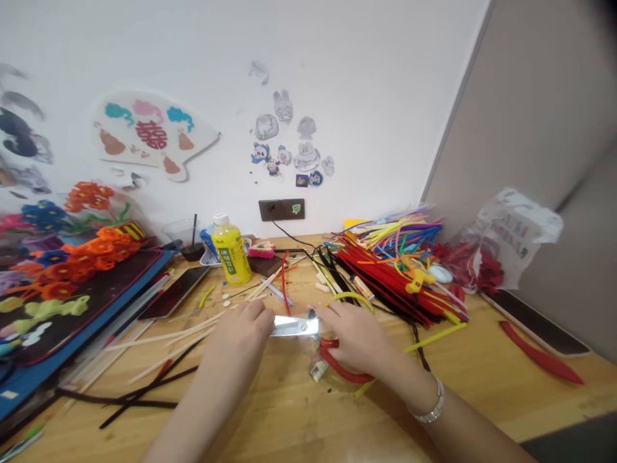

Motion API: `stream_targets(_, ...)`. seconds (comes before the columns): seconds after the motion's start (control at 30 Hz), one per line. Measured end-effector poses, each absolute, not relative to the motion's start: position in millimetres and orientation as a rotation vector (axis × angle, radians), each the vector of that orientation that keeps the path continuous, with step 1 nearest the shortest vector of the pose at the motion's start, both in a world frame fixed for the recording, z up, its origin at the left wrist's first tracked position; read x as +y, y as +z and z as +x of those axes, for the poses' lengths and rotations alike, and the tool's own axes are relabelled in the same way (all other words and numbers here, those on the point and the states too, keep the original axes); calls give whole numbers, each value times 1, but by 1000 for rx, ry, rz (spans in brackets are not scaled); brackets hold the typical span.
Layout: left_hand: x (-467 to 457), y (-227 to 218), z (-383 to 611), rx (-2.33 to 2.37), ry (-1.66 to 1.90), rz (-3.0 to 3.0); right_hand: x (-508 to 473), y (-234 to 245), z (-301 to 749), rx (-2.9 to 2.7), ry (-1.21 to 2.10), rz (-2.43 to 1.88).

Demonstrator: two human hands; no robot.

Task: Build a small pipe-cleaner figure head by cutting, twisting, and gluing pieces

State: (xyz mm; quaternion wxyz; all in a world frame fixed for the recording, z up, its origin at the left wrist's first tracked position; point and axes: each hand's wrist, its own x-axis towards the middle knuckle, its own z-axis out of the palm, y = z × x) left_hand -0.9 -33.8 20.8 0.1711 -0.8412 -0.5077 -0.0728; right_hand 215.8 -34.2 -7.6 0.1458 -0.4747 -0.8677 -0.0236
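A pair of scissors (295, 326) with silver blades and red handles lies level between my hands, above the front of the table. My right hand (354, 334) is closed around it near the pivot and handles. The blades run leftward to my left hand (245, 328), whose fingers are curled in at the blade ends. Those fingertips face away, so what they grip is hidden. A yellow pipe cleaner (436, 337) passes beside and under my right hand; whether that hand holds it I cannot tell. A small whitish piece (318, 370) is just below the scissors.
Bundled pipe cleaners (385, 276), mostly red and black, lie at back right. A yellow-labelled bottle (231, 251) stands behind my left hand. Loose sticks and black strips (139, 392) spread leftward, near a phone (176, 292) and pipe-cleaner flowers (81, 257). A red strip (540, 354) lies right.
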Motion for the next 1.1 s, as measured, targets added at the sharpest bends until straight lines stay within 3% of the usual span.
stream_targets(0.83, -36, 23, 3, -1664, -314, -2575, -37, -8, 213, -2521, -39, -1404)
stream_targets(0.97, -35, 25, 2, -1731, -449, -2587, -37, -8, 211, -2611, -90, -1402)
stream_targets(1.1, -32, 30, -3, -1883, -842, -2559, -31, -8, 218, -2512, -152, -1446)
